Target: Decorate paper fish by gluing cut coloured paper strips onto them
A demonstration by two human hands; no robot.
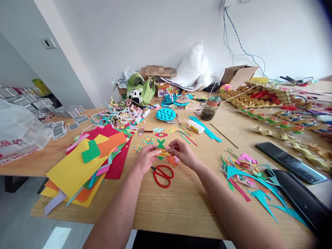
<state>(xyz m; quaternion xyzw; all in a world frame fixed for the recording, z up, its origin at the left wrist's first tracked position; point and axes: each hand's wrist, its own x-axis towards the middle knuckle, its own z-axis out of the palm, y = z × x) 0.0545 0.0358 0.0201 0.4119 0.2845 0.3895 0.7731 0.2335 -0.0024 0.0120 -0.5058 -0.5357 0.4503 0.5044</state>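
My left hand pinches a green paper fish with yellow-orange stripes across its body and its tail pointing away from me. At the fish's right side, the fingers of my right hand are closed at the end of a thin yellow paper strip. Just below my hands lie red-handled scissors, their blades partly hidden by my left hand. An orange paper fish lies under my right fingers. Beyond are a red paper fish, a yellow spotted one and a light blue one.
Coloured paper sheets are piled at left. Paper scraps and a phone lie at right. Behind stand a glue bottle, a blue scalloped disc, a jar and a green bag.
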